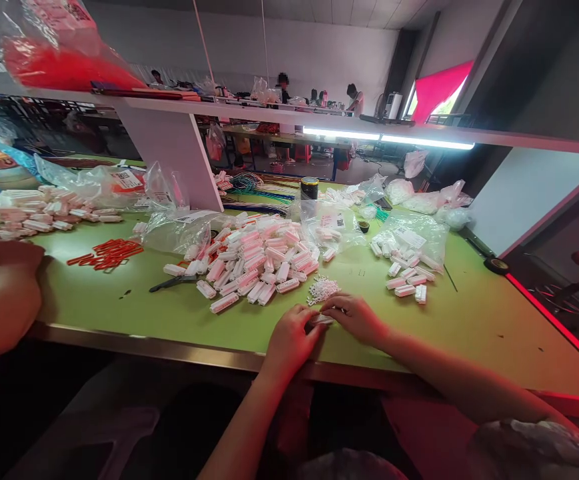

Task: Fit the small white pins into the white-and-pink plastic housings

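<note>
Near the front edge of the green table, my left hand (293,337) is closed around the left end of a small white plastic block (322,319). My right hand (355,317) meets it from the right, fingers pinched at the block's other end; whether a tiny part sits between those fingertips is hidden. Just beyond my hands lies a little heap of tiny white pieces (323,289). A big pile of similar white plastic blocks (259,257) spreads to the left of that heap. A smaller group of white blocks (409,277) lies to the right, spilling from a clear bag (416,233).
Dark scissors (173,283) and orange-red plastic strips (110,253) lie left of the pile. A co-worker's arm (4,293) rests at the far left beside more white blocks (44,212). A black can (309,189) stands behind. A shelf (279,119) with a lamp crosses above the table.
</note>
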The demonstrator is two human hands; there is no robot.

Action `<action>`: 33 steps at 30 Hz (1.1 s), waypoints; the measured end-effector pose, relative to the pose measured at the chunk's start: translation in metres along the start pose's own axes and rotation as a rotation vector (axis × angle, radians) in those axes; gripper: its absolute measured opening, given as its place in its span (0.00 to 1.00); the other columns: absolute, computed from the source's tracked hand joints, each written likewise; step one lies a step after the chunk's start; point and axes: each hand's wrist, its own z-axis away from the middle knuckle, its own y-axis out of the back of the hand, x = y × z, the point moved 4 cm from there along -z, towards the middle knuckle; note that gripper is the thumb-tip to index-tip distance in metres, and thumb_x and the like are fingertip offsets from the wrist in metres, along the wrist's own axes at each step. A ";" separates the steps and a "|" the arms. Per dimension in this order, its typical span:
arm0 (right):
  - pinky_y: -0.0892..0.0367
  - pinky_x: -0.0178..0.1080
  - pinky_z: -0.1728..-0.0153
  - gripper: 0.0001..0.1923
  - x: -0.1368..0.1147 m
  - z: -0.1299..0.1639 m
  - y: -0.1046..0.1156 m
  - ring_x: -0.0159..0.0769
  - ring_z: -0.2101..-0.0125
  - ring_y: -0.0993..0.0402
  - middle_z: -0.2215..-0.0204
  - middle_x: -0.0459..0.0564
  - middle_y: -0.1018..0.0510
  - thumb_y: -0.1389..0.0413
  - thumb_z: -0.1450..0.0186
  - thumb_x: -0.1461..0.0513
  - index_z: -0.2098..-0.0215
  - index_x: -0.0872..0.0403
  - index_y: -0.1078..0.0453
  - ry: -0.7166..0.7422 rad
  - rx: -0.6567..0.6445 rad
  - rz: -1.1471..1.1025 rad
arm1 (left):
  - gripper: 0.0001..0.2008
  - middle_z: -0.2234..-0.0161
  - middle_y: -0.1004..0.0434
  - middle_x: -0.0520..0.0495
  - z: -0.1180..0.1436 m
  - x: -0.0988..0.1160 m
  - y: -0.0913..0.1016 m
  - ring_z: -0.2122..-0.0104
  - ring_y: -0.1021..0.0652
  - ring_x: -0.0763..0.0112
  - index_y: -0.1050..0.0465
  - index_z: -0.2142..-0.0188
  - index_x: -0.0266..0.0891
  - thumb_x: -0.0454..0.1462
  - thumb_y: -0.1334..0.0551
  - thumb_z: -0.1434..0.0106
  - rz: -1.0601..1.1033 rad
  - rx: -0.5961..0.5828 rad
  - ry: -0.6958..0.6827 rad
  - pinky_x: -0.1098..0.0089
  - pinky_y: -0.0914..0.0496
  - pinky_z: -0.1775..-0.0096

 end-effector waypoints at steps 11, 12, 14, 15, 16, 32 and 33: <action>0.32 0.40 0.60 0.10 -0.013 0.012 -0.008 0.40 0.63 0.26 0.62 0.54 0.21 0.50 0.28 0.65 0.59 0.55 0.25 0.235 -0.101 0.571 | 0.06 0.63 0.24 0.47 0.001 0.001 0.000 0.62 0.24 0.63 0.24 0.59 0.40 0.38 0.35 0.36 0.021 0.002 0.005 0.65 0.30 0.58; 0.32 0.41 0.60 0.11 -0.016 0.014 -0.008 0.40 0.62 0.26 0.62 0.55 0.21 0.50 0.29 0.65 0.59 0.55 0.25 0.261 -0.113 0.596 | 0.06 0.63 0.24 0.46 0.001 0.001 0.000 0.62 0.23 0.63 0.24 0.59 0.40 0.38 0.35 0.36 0.023 0.001 0.011 0.65 0.30 0.57; 0.33 0.41 0.60 0.11 -0.021 0.017 -0.008 0.40 0.62 0.26 0.61 0.56 0.21 0.50 0.30 0.65 0.58 0.56 0.25 0.306 -0.139 0.628 | 0.06 0.62 0.23 0.47 0.001 0.000 0.000 0.61 0.23 0.63 0.24 0.59 0.40 0.37 0.35 0.37 0.025 -0.001 0.020 0.65 0.30 0.57; 0.33 0.42 0.60 0.11 -0.024 0.019 -0.008 0.40 0.63 0.26 0.60 0.56 0.21 0.50 0.31 0.65 0.57 0.56 0.25 0.324 -0.150 0.637 | 0.06 0.62 0.23 0.47 0.001 0.000 0.000 0.61 0.23 0.63 0.24 0.59 0.40 0.36 0.35 0.37 0.026 -0.001 0.021 0.64 0.30 0.56; 0.33 0.42 0.60 0.11 -0.025 0.020 -0.007 0.40 0.63 0.26 0.60 0.56 0.21 0.49 0.31 0.65 0.57 0.57 0.25 0.337 -0.157 0.635 | 0.06 0.62 0.23 0.47 0.001 0.000 0.000 0.61 0.23 0.63 0.24 0.59 0.40 0.36 0.35 0.37 0.027 0.001 0.020 0.65 0.30 0.56; 0.36 0.33 0.66 0.06 0.063 -0.109 0.014 0.37 0.65 0.24 0.65 0.50 0.17 0.40 0.37 0.64 0.66 0.53 0.20 -0.307 -0.104 0.535 | 0.16 0.59 0.26 0.43 0.002 0.017 -0.006 0.63 0.25 0.63 0.24 0.45 0.51 0.41 0.46 0.28 -0.409 -0.083 -0.211 0.65 0.30 0.61; 0.37 0.32 0.67 0.06 0.066 -0.111 0.011 0.37 0.66 0.24 0.66 0.50 0.17 0.40 0.37 0.65 0.66 0.53 0.20 -0.319 -0.110 0.538 | 0.16 0.60 0.25 0.43 0.002 0.018 -0.006 0.63 0.25 0.62 0.24 0.46 0.51 0.41 0.46 0.27 -0.429 -0.080 -0.214 0.65 0.30 0.62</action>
